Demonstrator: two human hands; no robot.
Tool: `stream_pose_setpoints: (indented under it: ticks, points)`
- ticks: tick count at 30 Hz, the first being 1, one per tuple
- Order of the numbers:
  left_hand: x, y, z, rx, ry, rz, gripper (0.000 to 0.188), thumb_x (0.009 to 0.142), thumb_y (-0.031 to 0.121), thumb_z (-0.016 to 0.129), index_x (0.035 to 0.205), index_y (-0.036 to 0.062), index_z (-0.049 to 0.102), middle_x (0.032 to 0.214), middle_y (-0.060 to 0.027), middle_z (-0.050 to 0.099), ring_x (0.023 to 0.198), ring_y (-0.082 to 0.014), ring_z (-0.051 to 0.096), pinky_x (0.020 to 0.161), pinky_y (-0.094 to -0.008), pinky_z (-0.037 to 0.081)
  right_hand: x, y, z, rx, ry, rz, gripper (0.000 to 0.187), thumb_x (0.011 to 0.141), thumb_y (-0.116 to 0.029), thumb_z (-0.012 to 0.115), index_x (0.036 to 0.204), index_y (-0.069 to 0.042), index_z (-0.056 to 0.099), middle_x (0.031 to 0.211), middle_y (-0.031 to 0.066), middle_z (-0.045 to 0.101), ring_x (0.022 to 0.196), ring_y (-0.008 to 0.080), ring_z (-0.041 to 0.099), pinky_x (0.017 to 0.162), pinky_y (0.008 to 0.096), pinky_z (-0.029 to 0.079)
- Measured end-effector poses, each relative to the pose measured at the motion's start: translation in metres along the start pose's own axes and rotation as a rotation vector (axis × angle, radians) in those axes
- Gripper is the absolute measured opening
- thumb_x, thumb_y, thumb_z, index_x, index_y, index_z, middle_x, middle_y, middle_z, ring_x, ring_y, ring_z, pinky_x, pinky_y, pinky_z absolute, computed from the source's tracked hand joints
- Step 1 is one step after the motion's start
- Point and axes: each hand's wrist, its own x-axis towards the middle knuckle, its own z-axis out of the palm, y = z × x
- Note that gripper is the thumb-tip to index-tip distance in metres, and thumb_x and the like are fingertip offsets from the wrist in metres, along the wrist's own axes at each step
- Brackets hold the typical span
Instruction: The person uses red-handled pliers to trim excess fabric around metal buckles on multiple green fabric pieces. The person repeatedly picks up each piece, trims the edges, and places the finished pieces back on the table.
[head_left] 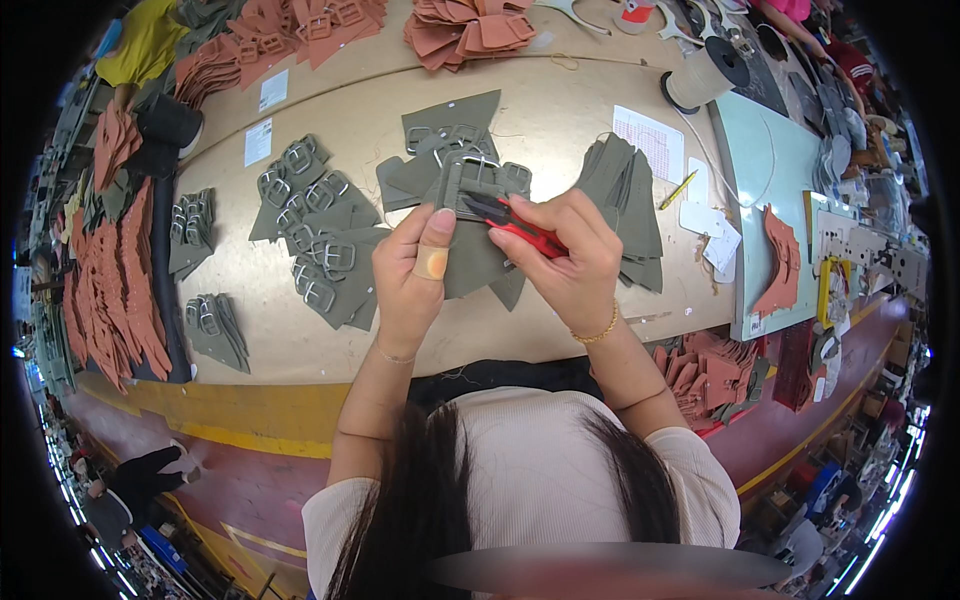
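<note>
I'm seeing a thread spool (706, 72) lying far right, rust-coloured cut pieces (468, 30) piling up top, a yellow pencil (678, 190) sitting beside white paper tags (712, 232).

The olive-green strap piece (470, 250) looks like matt, suede-like cloth or leather, and its rectangular buckle (478, 178) is shiny silver metal. The red-handled thread snips (520, 228) have glossy plastic grips and dark, dull metal blades. The tan bench (560, 110) is smooth, matt board. The rust-orange cut pieces (470, 25) look matt and soft. The white slip (650, 135) is plain paper.
</note>
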Motion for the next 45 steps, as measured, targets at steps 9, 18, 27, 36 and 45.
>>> stream_pose_setpoints:
  ticks: [9, 18, 27, 36, 45]
  points:
    - [0.001, 0.002, -0.002, 0.206, -0.013, 0.104, 0.028, 0.096, 0.024, 0.060, 0.092, -0.0027, 0.066, 0.063, 0.0025, 0.051, 0.060, -0.0042, 0.041, 0.051, -0.0222, 0.034, -0.001, -0.001, -0.003, -0.032, -0.019, -0.020, 0.028, 0.070, -0.010, 0.082, 0.094, -0.004, 0.070, 0.075, 0.0058, 0.059, 0.060, 0.0171, 0.060, 0.051, 0.0278, 0.049]
    - [-0.003, 0.003, 0.004, 0.109, 0.025, 0.096, 0.028, 0.096, 0.024, 0.060, 0.090, -0.0030, 0.065, 0.066, 0.0027, 0.051, 0.061, -0.0038, 0.041, 0.052, -0.0218, 0.034, -0.002, -0.001, 0.001, 0.021, 0.020, -0.032, 0.025, 0.070, -0.007, 0.081, 0.091, -0.002, 0.069, 0.077, 0.0068, 0.062, 0.061, 0.0176, 0.061, 0.052, 0.0274, 0.049]
    - [-0.004, 0.008, -0.005, 0.130, -0.137, 0.011, 0.027, 0.098, 0.022, 0.055, 0.103, -0.0024, 0.066, 0.075, -0.0004, 0.058, 0.067, -0.0045, 0.047, 0.058, -0.0216, 0.039, 0.002, 0.009, -0.009, 0.476, 0.122, 0.340, 0.044, 0.072, -0.023, 0.085, 0.104, -0.001, 0.064, 0.075, 0.0000, 0.059, 0.070, 0.0076, 0.055, 0.061, 0.0216, 0.046]
    - [-0.002, 0.001, 0.004, 0.241, -0.044, 0.196, 0.024, 0.083, 0.006, 0.071, 0.107, 0.0022, 0.067, 0.087, -0.0094, 0.069, 0.067, -0.0141, 0.061, 0.062, -0.0251, 0.048, 0.015, 0.026, -0.024, 0.663, -0.333, 0.774, 0.024, 0.083, -0.023, 0.077, 0.082, -0.002, 0.065, 0.070, -0.0071, 0.052, 0.067, 0.0015, 0.043, 0.058, 0.0189, 0.036]
    - [0.004, -0.003, 0.000, 0.244, -0.145, 0.241, 0.012, 0.085, 0.002, 0.070, 0.094, -0.0005, 0.063, 0.094, -0.0083, 0.066, 0.073, -0.0116, 0.061, 0.068, -0.0233, 0.049, 0.009, 0.025, -0.023, 0.758, -0.264, 0.789, 0.020, 0.085, -0.019, 0.074, 0.082, -0.002, 0.063, 0.073, -0.0072, 0.053, 0.068, 0.0012, 0.042, 0.059, 0.0187, 0.035]
